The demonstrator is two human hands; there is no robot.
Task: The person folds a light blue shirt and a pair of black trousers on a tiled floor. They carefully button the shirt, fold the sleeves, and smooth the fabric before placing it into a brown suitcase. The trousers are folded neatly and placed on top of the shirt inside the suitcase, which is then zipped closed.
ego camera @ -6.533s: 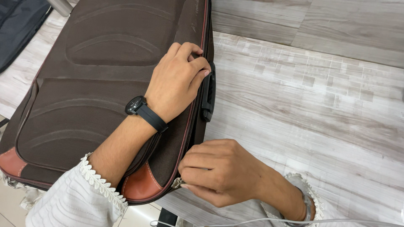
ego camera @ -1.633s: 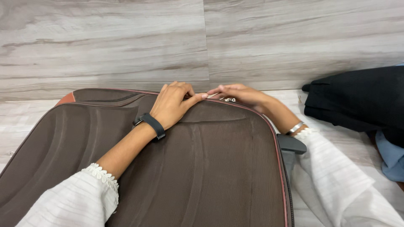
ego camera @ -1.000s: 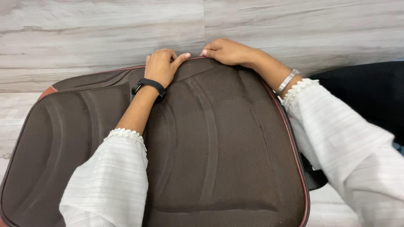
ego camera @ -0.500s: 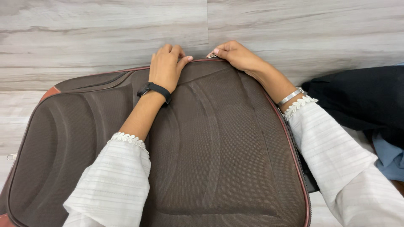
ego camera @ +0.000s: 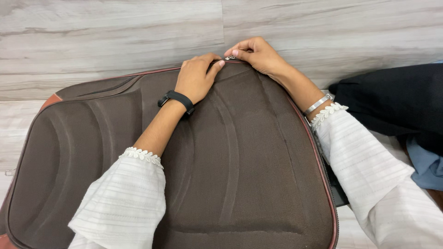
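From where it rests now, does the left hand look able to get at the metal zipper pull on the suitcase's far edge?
Probably yes. The left hand lies on the brown suitcase with its fingertips right beside the zipper pull. Nothing lies between them, but the right hand already pinches the pull, so the space there is tight.

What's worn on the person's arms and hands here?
Both arms wear loose white ribbed-fabric sleeves with scalloped white lace cuffs. The left hand is bare, with a black band wristwatch at the wrist. The right hand is bare, with a thin silver metal bangle.
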